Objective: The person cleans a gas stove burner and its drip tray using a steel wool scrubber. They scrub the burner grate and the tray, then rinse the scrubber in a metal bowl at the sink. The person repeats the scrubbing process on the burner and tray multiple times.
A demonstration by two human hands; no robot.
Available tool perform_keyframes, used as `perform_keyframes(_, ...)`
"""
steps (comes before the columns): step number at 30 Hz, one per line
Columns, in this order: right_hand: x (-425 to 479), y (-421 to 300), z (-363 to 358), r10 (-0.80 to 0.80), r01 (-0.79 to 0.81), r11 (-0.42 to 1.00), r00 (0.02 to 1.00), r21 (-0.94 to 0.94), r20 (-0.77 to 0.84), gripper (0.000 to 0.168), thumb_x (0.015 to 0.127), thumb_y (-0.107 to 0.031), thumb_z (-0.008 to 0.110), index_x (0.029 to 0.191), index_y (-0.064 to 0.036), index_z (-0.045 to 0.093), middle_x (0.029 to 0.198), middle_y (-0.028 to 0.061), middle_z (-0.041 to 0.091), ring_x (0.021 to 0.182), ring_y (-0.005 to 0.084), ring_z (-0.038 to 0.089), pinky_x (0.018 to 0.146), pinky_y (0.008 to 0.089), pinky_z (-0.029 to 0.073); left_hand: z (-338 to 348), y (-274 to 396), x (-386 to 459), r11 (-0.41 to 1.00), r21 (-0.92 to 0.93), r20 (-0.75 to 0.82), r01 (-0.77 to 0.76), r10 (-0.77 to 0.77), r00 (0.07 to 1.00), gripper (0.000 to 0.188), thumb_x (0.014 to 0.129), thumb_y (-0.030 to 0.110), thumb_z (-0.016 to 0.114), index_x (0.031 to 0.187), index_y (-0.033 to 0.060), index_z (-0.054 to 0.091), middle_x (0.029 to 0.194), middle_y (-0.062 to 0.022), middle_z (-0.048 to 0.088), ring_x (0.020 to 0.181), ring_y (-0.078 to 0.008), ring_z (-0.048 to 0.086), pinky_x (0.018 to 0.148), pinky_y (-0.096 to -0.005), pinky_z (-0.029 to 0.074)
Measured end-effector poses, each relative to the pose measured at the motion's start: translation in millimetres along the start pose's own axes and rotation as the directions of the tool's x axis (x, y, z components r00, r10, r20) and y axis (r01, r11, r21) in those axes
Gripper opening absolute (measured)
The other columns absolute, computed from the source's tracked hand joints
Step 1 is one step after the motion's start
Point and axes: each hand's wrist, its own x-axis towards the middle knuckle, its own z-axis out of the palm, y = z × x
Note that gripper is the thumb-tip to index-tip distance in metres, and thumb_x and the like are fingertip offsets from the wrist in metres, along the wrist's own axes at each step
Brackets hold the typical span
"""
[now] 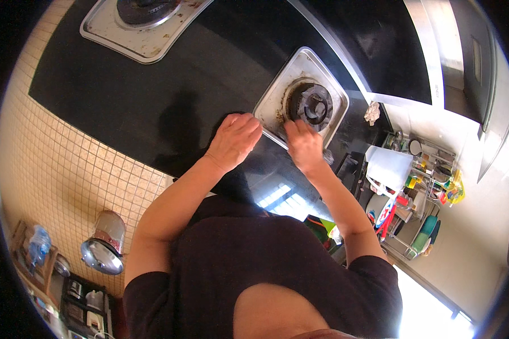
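A metal gas burner tray (333, 83) with brown stains lies on the black countertop (123, 84). At its centre is a dark round burner (316, 108). My right hand (303, 139) reaches over the tray's near edge, its fingers bent down beside the burner; whether they hold anything is hidden. My left hand (236, 137) rests at the tray's left corner with its fingers curled, and their tips are hidden too. Near my right wrist lies a small greyish wad (328, 156), possibly scouring material. A second stained burner tray (148, 50) is at the upper left.
A crumpled cloth (372, 113) lies by the counter's right corner. Farther right, a wire rack (432, 186) holds bottles and utensils beside a whitish plastic container (389, 167). On the tiled floor (85, 169), at lower left, stands a lidded metal pot (104, 254).
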Motion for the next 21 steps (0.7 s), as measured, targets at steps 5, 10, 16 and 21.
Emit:
perform_keyframes(5, 39, -17, 5, -0.049, 0.052, 0.998, 0.993, 0.020, -0.108, 0.020, 0.063, -0.004, 0.061, 0.080, -0.007, 0.049, 0.076, 0.0088, 0.053, 0.072, 0.0273, 0.059, 0.060, 0.0356, 0.051, 0, 1, -1, 1.000, -0.020, 0.029, 0.008, -0.008, 1.000, 0.017, 0.072, 0.011, 0.060, 0.089, 0.0069, 0.060, 0.093, -0.0022, 0.054, 0.096, -0.0173, 0.053, 0.084, -0.0325, 0.041)
perform_keyframes(10, 3, -10, -2, -0.036, 0.035, 0.999, 0.998, -0.032, -0.052, 0.020, 0.063, -0.002, 0.060, 0.079, -0.008, 0.050, 0.074, 0.0076, 0.053, 0.071, 0.0241, 0.059, 0.058, 0.0334, 0.051, 0, -1, -2, 0.999, -0.046, 0.055, 0.030, -0.027, 0.998, 0.020, 0.074, 0.010, 0.059, 0.094, 0.0055, 0.062, 0.098, -0.0037, 0.056, 0.099, -0.0187, 0.054, 0.085, -0.0339, 0.042)
perform_keyframes(16, 44, -24, 7, -0.031, 0.027, 0.999, 0.994, -0.041, -0.106, 0.021, 0.067, -0.004, 0.057, 0.086, -0.008, 0.052, 0.075, 0.0082, 0.053, 0.070, 0.0242, 0.060, 0.056, 0.0335, 0.051, 3, 0, -2, 1.000, -0.008, 0.034, 0.025, -0.025, 0.999, 0.022, 0.073, 0.011, 0.059, 0.094, 0.0059, 0.061, 0.097, -0.0032, 0.056, 0.098, -0.0181, 0.054, 0.085, -0.0335, 0.041)
perform_keyframes(21, -14, 2, -1, 0.102, -0.102, 0.995, 0.994, 0.012, 0.036, 0.030, 0.066, 0.002, 0.059, 0.092, -0.009, 0.051, 0.077, 0.0084, 0.055, 0.073, 0.0276, 0.060, 0.060, 0.0381, 0.051, 0, -1, 0, 1.000, -0.015, 0.039, 0.022, -0.021, 0.999, 0.017, 0.072, 0.012, 0.060, 0.089, 0.0073, 0.060, 0.092, -0.0014, 0.054, 0.096, -0.0161, 0.052, 0.085, -0.0321, 0.039)
